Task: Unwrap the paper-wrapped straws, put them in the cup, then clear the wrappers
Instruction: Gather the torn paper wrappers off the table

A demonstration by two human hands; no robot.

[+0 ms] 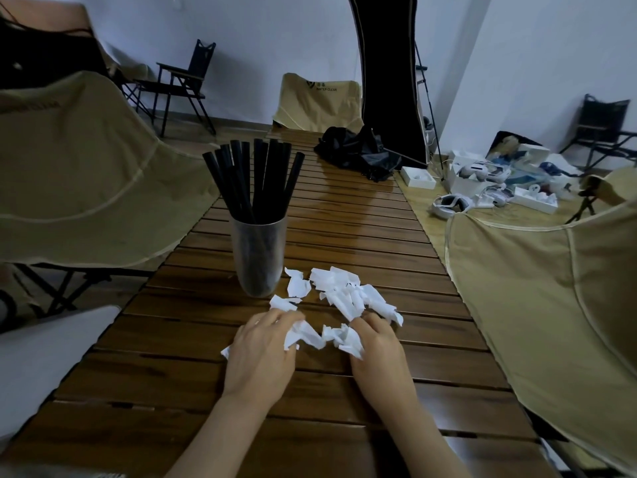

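A: What is held in the cup [258,260]?

B: A bundle of black straws [255,181] is held in it, all unwrapped. They are stood nearly upright with their long axes fanned outward, the tops pointed up and away from the person. The cup is translucent and is set upright on the slatted wooden tabletop [362,222], left of centre.

A: And the wrappers [344,291]?

B: They are scattered as crumpled white paper just right of the cup's base and toward the person. Some are gathered under the two hands. Paper is grasped by the curled fingers of the left hand [262,353]; a scrap is seen poking out at its left edge. The right hand [375,350] is laid on the paper too, with its fingers bent over a crumpled piece.

A: What cannot be made out?

B: The fingertips are hidden by paper, so the exact grip is not shown. The lower ends of the straws are blurred by the cup wall. Tan folding chairs [86,160] are cut off at both sides, and white headsets and boxes [482,188] are left on the floor at the right.
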